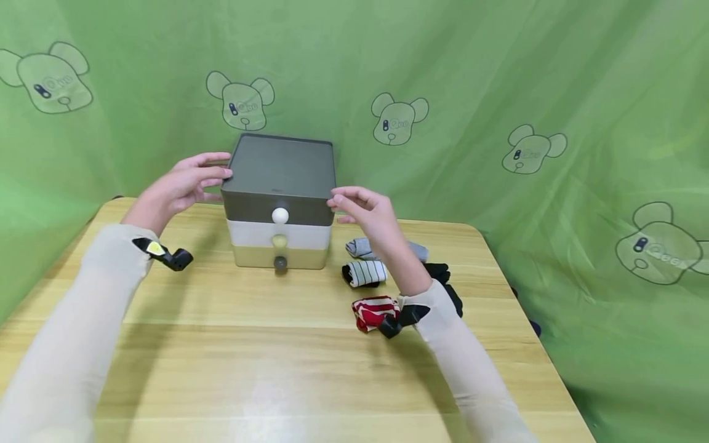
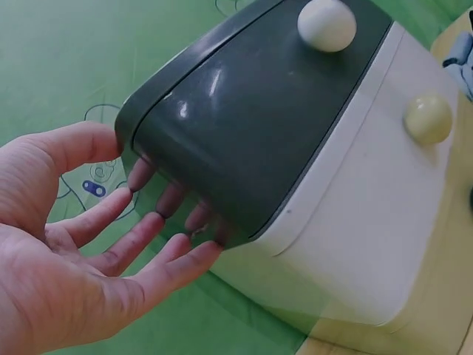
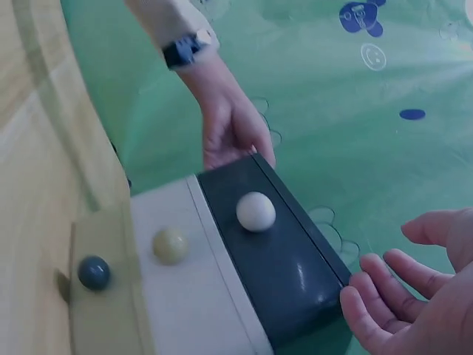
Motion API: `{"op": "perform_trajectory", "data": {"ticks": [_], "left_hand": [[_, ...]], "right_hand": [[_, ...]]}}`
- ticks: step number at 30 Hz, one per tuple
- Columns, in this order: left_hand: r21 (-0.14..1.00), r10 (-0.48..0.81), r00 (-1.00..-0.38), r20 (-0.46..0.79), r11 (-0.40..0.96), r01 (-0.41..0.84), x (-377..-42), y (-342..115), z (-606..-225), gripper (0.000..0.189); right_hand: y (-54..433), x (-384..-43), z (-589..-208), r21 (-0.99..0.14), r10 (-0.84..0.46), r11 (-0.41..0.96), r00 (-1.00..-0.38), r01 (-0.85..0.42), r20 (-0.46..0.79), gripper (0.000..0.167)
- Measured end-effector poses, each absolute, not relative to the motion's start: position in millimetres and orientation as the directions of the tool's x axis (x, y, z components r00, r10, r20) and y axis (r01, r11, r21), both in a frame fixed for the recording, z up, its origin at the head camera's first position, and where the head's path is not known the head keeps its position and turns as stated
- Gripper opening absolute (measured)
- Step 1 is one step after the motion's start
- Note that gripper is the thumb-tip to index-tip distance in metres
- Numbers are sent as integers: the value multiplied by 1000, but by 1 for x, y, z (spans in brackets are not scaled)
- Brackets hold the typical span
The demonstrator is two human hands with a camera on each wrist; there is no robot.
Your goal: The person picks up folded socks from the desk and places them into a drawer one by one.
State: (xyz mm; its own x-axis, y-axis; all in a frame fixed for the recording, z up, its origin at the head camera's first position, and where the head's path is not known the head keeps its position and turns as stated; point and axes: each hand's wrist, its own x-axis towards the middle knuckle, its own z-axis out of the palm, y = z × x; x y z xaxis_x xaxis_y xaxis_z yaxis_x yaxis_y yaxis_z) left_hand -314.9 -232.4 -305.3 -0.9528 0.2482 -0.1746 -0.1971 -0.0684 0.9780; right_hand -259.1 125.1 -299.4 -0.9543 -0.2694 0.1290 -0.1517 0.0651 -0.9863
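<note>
A box (image 1: 244, 208) stands at the back of the table (image 1: 249, 363), a bit left of the middle. It has three parts in a stack: a dark one on top, a white one (image 1: 252, 235) in the middle and a yellow one (image 1: 255, 256) at the bottom. On the front are a white knob (image 1: 280, 216), a yellow knob (image 1: 279, 240) and a grey knob (image 1: 280, 264).

The left hand (image 1: 185, 183) is at the left side of the dark part. Its fingers are apart and bent a little, with tips touching the shiny side. The right hand (image 1: 370, 215) is at the other side, by the front corner. Its fingers are close together and the thumb is away from them. At least one tip looks to touch the dark part; I can't tell about the rest.

To the right of the box lie a grey roll (image 1: 361, 248), a stripy roll (image 1: 367, 274), a red and white roll (image 1: 373, 311) and a black bundle (image 1: 439, 272). The right arm covers some of these. A green sheet (image 1: 332, 55) with bear faces hangs behind.
</note>
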Motion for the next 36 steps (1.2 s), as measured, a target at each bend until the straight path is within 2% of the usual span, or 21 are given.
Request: {"op": "perform_trajectory", "data": {"ticks": [4, 10, 14, 18, 24, 30, 36], "left_hand": [[975, 269, -944, -191, -57, -213, -320, -235, -304, 74], [975, 305, -932, -198, -34, -218, -322, -235, -302, 77], [971, 307, -929, -207, -50, -233, -323, -233, -301, 79], [968, 298, -929, -219, -52, -244, -324, -232, -299, 79], [970, 295, -927, -230, -2, -242, -325, -233, -296, 78], [973, 298, -928, -224, 16, -230, -325, -234, -293, 78], [973, 302, -926, -226, 24, -230, -324, -237, -293, 78]], "right_hand": [[114, -251, -311, -998, -402, 59, -915, -29, 3, 33], [93, -258, -333, -963, -600, 12, -769, 268, -221, 44], [84, -269, -345, -887, -652, -87, -699, 453, -294, 50], [76, -279, -354, -791, -675, -193, -663, 581, -323, 55], [64, -283, -357, -710, -684, -272, -650, 649, -332, 52], [57, -281, -352, -700, -655, -299, -673, 648, -343, 36], [56, -277, -353, -688, -663, -286, -656, 667, -360, 35]]}}
